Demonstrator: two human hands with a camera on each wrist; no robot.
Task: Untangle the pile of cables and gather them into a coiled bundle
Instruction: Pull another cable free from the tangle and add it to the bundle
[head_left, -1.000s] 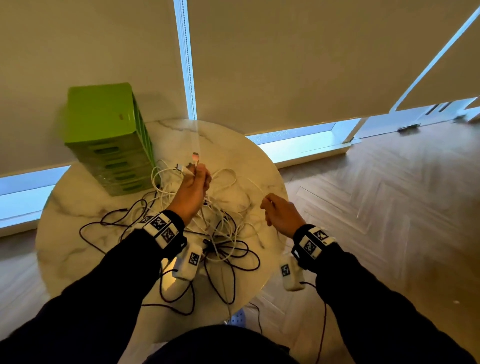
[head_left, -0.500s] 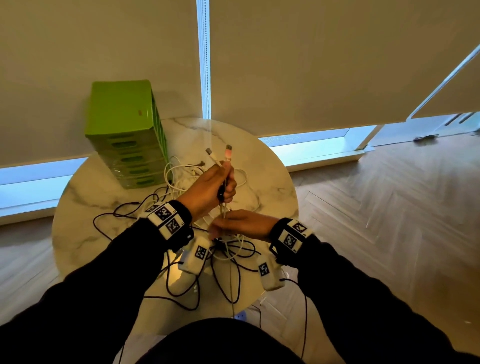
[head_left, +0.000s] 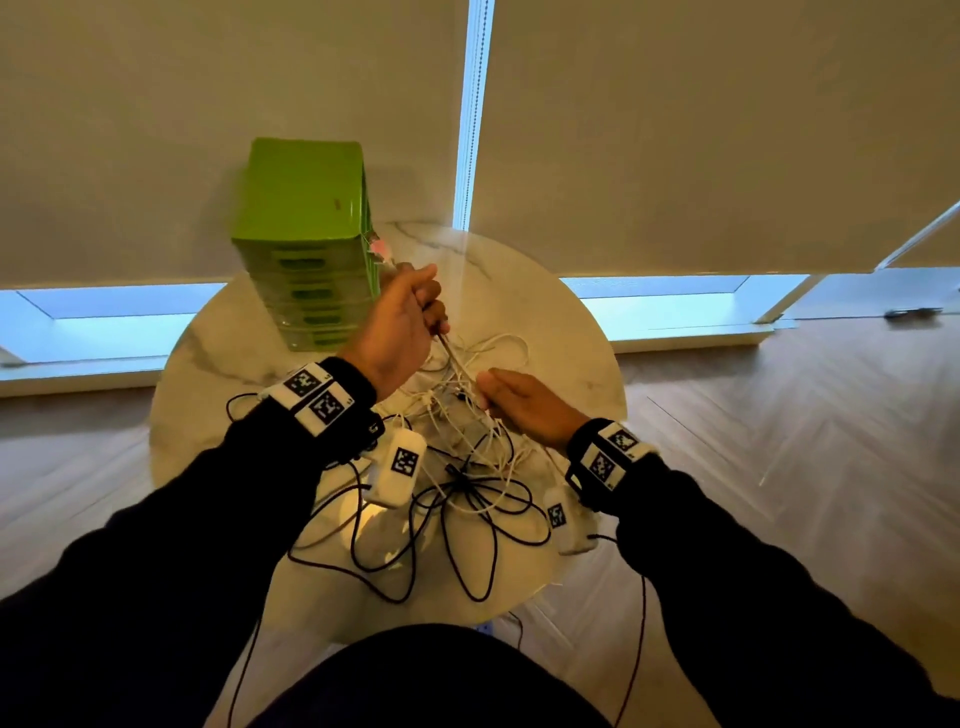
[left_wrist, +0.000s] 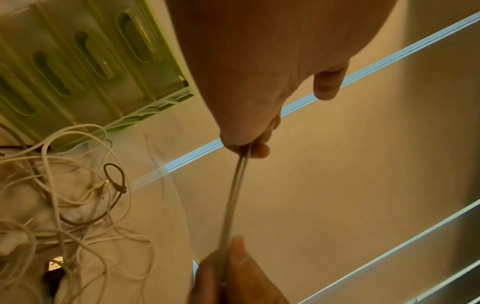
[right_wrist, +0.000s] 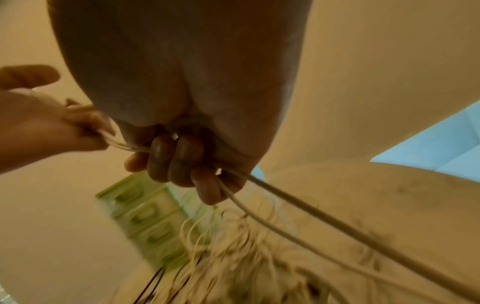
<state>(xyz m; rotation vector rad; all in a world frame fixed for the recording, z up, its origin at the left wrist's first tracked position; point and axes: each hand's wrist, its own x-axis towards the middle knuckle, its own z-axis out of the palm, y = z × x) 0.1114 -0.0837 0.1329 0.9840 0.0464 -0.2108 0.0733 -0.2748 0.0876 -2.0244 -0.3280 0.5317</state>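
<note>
You are drawing white cables (head_left: 457, 364) out of the tangle on the table (head_left: 571, 332), left hand (head_left: 400, 322) fisted round their ends and right hand (head_left: 524, 405) curled round them lower down; next, loop the freed length.

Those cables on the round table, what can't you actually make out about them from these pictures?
- How many white cables there are: in the head view they overlap, too thin to count.
- The plug ends in the left hand: blurred there against the green drawer box.
- The pile in the right wrist view: motion-blurred below the right hand.
- Where the black cables end: under both sleeves.
</note>
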